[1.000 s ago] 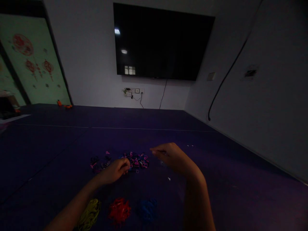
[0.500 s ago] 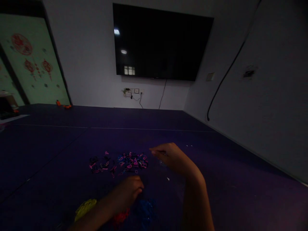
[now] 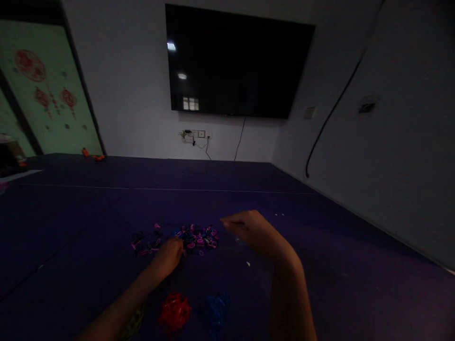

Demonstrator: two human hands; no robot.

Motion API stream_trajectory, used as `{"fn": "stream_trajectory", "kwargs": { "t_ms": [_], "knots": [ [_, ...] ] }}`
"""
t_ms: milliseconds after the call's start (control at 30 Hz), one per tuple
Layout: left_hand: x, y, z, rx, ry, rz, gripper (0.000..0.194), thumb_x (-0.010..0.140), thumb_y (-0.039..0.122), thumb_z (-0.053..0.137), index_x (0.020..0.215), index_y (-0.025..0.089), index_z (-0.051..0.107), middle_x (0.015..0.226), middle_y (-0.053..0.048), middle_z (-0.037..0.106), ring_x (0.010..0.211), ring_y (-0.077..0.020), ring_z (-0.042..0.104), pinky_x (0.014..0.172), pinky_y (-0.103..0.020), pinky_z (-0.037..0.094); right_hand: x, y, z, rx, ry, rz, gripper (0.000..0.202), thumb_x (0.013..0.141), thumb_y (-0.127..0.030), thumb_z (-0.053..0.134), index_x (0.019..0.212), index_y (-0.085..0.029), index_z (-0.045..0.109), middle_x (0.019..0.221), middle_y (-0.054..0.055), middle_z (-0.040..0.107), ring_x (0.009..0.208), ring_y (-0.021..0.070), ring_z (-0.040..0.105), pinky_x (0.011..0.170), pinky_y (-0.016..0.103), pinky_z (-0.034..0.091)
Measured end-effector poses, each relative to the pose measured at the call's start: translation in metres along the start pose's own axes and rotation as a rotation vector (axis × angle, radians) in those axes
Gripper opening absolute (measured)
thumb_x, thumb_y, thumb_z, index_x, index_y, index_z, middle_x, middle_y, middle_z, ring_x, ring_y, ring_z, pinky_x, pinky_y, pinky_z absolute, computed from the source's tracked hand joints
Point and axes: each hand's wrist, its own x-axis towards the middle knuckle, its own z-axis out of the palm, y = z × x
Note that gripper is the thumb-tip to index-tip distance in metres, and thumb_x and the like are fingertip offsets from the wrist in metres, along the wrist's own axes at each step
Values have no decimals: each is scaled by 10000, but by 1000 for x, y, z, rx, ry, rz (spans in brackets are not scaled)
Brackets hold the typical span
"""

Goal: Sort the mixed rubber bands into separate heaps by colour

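Observation:
My left hand is at the left edge of a mixed pile of small elastic bands, pink, black and blue. Its fingers are curled together, and dimness hides whatever is in them. To the right of the pile, my right hand hangs bent at the wrist with thumb and fingers pinched; I cannot make out anything between them. Below it lies a small clear piece. Nearer me are a red heap of bands and a blue heap. A yellow heap is partly behind my left forearm.
More loose bands lie left of the pile. A white scrap rests on the dark purple surface. Orange objects sit at the far left edge. A large screen hangs on the wall above sockets.
My left hand has moved forward and left, from above the red and blue heaps to the mixed pile, uncovering the red heap. My right hand has stayed in place.

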Motion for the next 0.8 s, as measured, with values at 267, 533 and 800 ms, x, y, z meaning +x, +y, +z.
{"fn": "stream_trajectory", "kwargs": {
  "t_ms": [267, 533, 800],
  "knots": [
    [1, -6, 0, -49, 67, 32, 149, 781, 74, 472, 713, 181, 551, 809, -48, 640, 822, -184, 599, 732, -269, 412, 1, 0, 0, -18, -4, -13, 237, 839, -233, 509, 873, -220, 744, 905, 22, 729, 802, 184, 657, 703, 267, 487],
    [0, -6, 7, 15, 15, 63, 208, 791, 43, 410, 695, 183, 530, 842, -59, 632, 828, -174, 588, 764, -268, 404, 0, -2, -1, -17, -6, -10, 246, 843, -239, 501, 915, -221, 735, 873, 29, 733, 797, 188, 656, 704, 274, 486],
    [4, -12, -1, 46, 35, 24, 256, 727, -19, 373, 721, 179, 535, 785, -59, 615, 773, -181, 565, 700, -268, 390, 1, 0, 0, -34, -7, -21, 249, 853, -232, 495, 889, -221, 742, 830, 29, 731, 747, 175, 652, 676, 268, 481]
  ]
}}
